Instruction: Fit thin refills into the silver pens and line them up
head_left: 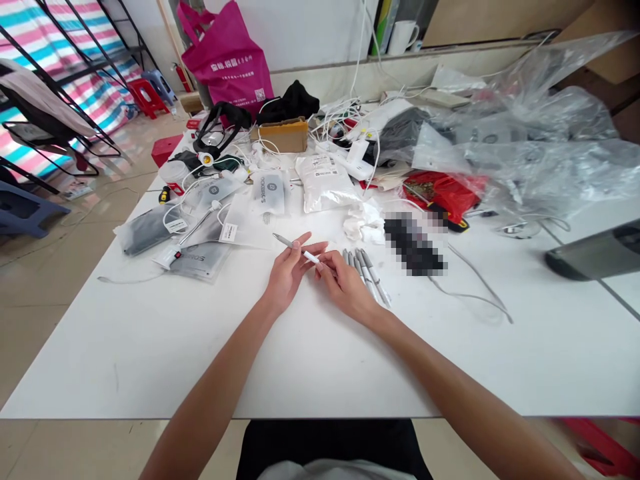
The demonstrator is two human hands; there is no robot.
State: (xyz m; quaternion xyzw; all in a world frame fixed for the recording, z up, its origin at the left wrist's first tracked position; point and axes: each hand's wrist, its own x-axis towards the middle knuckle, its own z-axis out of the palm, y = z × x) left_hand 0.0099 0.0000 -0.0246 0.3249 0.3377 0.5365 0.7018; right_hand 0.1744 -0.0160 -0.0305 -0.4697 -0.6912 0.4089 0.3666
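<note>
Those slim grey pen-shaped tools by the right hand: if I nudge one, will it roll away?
Probably: the pen-shaped tools look round in section on a smooth white table, so a push could start one rolling. They look stiff, not floppy. Lying close together beside the right hand, one may knock its neighbours.

Far-centre white pouch (269, 192): "MOOBRKS", letters uncertain | near-left grey pouch (195, 261): "ROS" legible | far-left magenta tote bag (225, 60): white lettering unreadable, QR code
</note>
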